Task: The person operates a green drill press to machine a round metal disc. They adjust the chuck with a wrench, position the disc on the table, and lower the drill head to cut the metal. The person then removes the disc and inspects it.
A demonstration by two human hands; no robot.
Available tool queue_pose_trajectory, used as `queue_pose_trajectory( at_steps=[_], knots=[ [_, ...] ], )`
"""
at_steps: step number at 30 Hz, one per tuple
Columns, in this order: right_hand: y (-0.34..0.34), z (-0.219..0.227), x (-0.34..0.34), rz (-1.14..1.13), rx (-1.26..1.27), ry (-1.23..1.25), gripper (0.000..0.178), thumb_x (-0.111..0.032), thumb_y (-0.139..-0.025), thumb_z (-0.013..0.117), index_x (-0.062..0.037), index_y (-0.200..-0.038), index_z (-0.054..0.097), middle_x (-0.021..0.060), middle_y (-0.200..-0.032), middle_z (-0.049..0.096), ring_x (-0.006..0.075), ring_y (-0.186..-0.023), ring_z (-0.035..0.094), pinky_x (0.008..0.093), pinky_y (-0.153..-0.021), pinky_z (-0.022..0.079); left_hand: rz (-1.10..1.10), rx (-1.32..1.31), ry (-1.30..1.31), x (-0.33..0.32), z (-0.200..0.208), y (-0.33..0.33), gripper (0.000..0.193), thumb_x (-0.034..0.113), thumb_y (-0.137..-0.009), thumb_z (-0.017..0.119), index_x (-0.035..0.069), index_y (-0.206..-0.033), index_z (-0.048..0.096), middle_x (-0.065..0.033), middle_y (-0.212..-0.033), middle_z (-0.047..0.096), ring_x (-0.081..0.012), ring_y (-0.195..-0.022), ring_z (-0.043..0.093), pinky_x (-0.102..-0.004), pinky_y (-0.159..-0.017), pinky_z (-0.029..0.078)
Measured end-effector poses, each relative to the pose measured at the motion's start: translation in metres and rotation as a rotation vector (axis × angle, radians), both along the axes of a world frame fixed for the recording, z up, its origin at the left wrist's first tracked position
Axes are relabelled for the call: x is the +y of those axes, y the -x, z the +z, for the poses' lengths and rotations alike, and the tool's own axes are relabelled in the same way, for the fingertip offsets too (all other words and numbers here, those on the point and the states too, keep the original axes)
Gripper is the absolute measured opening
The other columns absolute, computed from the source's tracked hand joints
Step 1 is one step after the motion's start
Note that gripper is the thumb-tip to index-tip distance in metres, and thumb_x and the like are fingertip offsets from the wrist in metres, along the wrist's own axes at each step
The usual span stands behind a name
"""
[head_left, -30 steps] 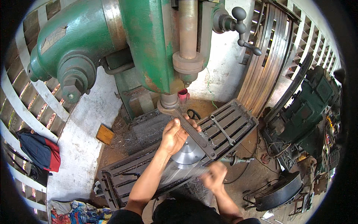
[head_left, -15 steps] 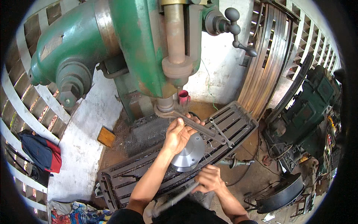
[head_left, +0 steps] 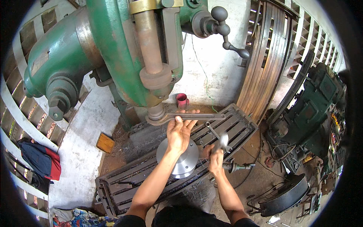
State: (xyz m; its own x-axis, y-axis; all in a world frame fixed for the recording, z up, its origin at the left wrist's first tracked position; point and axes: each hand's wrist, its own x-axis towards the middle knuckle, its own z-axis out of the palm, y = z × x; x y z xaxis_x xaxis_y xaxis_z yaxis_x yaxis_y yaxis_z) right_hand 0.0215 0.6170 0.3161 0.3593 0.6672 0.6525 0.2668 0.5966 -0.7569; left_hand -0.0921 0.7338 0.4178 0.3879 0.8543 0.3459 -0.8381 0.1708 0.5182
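My left hand (head_left: 178, 138) is closed around the shank of a dark hook spanner (head_left: 200, 116). The spanner's curved jaw sits around the collar at the bottom of the spindle (head_left: 155, 111), and its handle points right, almost level. Below the handle's right end, my right hand (head_left: 216, 160) grips what looks like a hammer (head_left: 223, 141), its metal head smeared by motion and apart from the spanner. A round silver flanged disc (head_left: 184, 164) with small holes rests on the slotted table, partly hidden by my left forearm. Nearby lies a smaller open-end wrench (head_left: 212, 130).
The green drilling machine head (head_left: 109, 45) looms above my hands, with a ball-ended crank (head_left: 223, 28) at its right. The slotted table (head_left: 132, 178) runs diagonally beneath. Behind stands a red mug (head_left: 182, 101). Another green machine (head_left: 317, 94) stands at right.
The spanner's handle has swung up from a downward slant to nearly level, my left hand still on it. My right hand has risen from the table's front edge, bringing the hammer up. The view has shifted.
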Motion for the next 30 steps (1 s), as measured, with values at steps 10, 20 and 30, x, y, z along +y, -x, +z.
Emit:
queue_pose_trajectory(
  at_steps=[10, 20, 30],
  knots=[
    [-0.036, -0.001, 0.065, 0.027, 0.164, 0.138, 0.065, -0.065, -0.094, 0.039, -0.0034, -0.072, 0.041, 0.0009, -0.061, 0.039, 0.0094, -0.052, 0.034, 0.0264, -0.048, 0.026, 0.105, -0.031, -0.070, 0.012, -0.003, -0.015, 0.029, 0.025, -0.100, 0.047, 0.001, -0.116, 0.049, -0.0221, -0.120, 0.059, -0.0385, -0.119, 0.055, -0.0504, -0.107, 0.042],
    [-0.031, 0.004, 0.087, -0.019, 0.159, 0.019, 0.063, -0.059, -0.098, 0.035, -0.0038, -0.067, 0.042, 0.0021, -0.056, 0.040, 0.0120, -0.049, 0.038, 0.0268, -0.046, 0.029, 0.171, -0.003, -0.098, 0.013, -0.003, -0.019, 0.030, 0.028, -0.099, 0.048, 0.002, -0.114, 0.050, -0.0214, -0.119, 0.061, -0.0380, -0.119, 0.055, -0.0507, -0.107, 0.042],
    [-0.038, 0.036, 0.057, -0.765, -0.256, -0.034, 0.036, -0.035, -0.097, 0.048, -0.0102, -0.070, 0.048, 0.0021, -0.050, 0.035, 0.0124, -0.048, 0.037, 0.0260, -0.048, 0.035, 0.205, -0.015, -0.077, 0.010, -0.002, -0.022, 0.027, 0.024, -0.100, 0.047, 0.003, -0.116, 0.050, -0.0209, -0.120, 0.058, -0.0381, -0.119, 0.055, -0.0504, -0.106, 0.043]
  ],
)
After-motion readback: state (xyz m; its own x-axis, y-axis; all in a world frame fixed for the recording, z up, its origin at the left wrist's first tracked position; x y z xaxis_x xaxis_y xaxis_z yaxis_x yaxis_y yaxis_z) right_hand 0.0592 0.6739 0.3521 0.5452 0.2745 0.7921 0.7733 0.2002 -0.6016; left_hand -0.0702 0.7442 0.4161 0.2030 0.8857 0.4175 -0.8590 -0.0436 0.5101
